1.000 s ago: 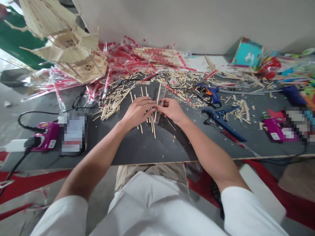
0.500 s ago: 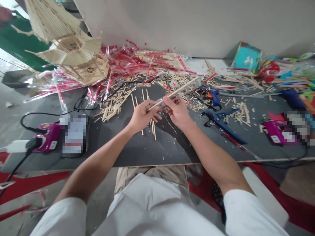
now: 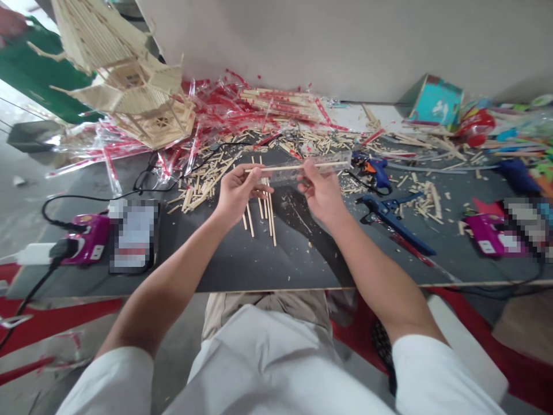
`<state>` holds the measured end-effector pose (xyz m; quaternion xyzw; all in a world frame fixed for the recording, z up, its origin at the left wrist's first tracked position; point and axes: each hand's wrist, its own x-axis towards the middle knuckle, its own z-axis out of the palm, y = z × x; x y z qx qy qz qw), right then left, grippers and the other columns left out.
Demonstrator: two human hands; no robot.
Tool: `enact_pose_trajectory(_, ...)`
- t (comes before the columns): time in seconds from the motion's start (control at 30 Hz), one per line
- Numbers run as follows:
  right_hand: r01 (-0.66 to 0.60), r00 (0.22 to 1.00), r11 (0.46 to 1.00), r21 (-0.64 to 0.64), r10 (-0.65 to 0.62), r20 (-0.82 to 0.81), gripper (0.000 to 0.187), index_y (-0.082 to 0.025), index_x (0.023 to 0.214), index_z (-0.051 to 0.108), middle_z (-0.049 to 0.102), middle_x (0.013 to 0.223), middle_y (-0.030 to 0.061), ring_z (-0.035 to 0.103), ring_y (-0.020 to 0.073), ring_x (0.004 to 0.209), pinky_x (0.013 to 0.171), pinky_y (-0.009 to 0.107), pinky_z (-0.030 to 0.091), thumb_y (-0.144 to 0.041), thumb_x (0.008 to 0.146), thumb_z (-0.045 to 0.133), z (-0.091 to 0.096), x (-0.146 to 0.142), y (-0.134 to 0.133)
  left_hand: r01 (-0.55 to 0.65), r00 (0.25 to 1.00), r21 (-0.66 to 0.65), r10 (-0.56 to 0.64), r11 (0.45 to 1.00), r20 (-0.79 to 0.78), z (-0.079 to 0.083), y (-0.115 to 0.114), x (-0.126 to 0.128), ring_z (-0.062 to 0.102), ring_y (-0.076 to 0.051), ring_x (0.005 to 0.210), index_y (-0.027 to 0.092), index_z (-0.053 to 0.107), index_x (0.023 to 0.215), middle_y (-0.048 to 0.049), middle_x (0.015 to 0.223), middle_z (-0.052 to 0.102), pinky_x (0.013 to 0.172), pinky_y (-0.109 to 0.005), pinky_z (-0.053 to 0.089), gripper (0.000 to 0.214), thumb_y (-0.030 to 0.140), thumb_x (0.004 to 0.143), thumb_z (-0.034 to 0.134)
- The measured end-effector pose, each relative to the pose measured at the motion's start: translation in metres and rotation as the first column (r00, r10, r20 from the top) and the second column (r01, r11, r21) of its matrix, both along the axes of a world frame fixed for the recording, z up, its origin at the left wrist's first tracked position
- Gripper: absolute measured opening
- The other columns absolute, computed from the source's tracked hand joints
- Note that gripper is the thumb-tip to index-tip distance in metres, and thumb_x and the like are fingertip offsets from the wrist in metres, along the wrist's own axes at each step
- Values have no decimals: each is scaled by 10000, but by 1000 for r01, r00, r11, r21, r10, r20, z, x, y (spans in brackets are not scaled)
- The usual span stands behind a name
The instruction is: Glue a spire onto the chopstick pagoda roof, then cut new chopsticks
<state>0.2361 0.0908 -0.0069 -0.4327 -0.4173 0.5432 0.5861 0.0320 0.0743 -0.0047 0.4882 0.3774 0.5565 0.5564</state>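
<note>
Just past the right hand point(image 3: 322, 193), a blue glue gun point(image 3: 375, 172) sits by the clear ruler point(image 3: 311, 171); the left hand point(image 3: 238, 193) and right hand both pinch a wooden stick point(image 3: 280, 168) spanning between them.

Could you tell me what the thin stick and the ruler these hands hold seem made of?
The stick looks like bare pale wood, possibly bamboo, matte and unpainted. The ruler seems to be clear plastic: glossy, with the scraps behind showing through.

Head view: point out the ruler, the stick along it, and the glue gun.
Ruler point(image 3: 339, 159): head view, on its right end.
Stick point(image 3: 287, 168): head view, on its stretch between the hands.
Glue gun point(image 3: 378, 168): head view, on its blue body.
</note>
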Motion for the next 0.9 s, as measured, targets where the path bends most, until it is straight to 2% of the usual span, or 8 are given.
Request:
enact_pose_trajectory(0.13,290,927,924,248,-335,165,520,-290,1098,574,625,953,18,636,171,747,609,323,517,-709,819,702,1,26,15,-45,999,-10,45,999,16,0,9,-11,747,-132,611,177,681,1030,-96,1005,787,507,-208,607,440,551,845,819)
enact_pose_trajectory(0.2,333,879,873,357,-425,216,486,-289,1101,602,635,970,22,663,192,828,751,382,573,-680,834,714,5,36,16,-54,998,5,54,999,13,-1,12,-14,736,-131,584,173,688,1005,-96,978,790,495,-215,605,429,548,844,822)
enact_pose_trajectory(0.33,-22,726,815,579,-385,570,362,-287,1044,727,728,1057,45,653,267,1094,1073,501,491,-543,809,829,13,41,6,-36,998,42,38,998,-51,-1,11,-16,708,-135,517,151,693,981,-104,914,794,424,-210,568,438,541,835,832)
enact_pose_trajectory(0.4,-243,607,793,558,-325,726,244,-293,1046,754,760,1058,56,660,281,1097,1072,516,480,-489,903,754,13,35,-1,-11,995,49,16,999,-98,-1,10,-16,692,-133,487,140,694,974,-113,900,796,393,-205,543,439,536,839,826)
enact_pose_trajectory(0.47,-344,569,800,491,-238,787,207,-290,1063,760,771,1060,64,676,275,1055,1022,501,500,-453,976,666,10,28,-5,11,990,51,-4,999,-141,0,8,-15,674,-121,464,132,694,960,-126,913,798,379,-198,526,428,529,852,812)
enact_pose_trajectory(0.6,-429,547,810,401,-120,828,251,-277,1108,755,761,1093,76,680,257,993,943,459,519,-450,1014,599,5,19,-10,21,982,70,-7,997,-188,0,7,-14,638,-94,439,130,705,924,-131,931,801,372,-188,510,391,508,873,792)
enact_pose_trajectory(0.73,-456,531,790,409,-128,838,270,-260,1144,736,743,1105,89,674,236,952,891,426,513,-401,1052,526,6,16,-13,-2,984,84,17,996,-179,0,7,-14,619,-82,435,147,722,890,-102,890,789,357,-184,479,374,517,890,776)
enact_pose_trajectory(0.9,-440,562,792,423,-125,818,276,-217,1084,727,704,951,78,607,180,749,734,355,471,-377,1057,504,5,11,-14,-31,994,54,36,998,-106,-3,7,-12,578,-74,435,154,751,918,-16,633,664,360,-165,429,389,534,862,810)
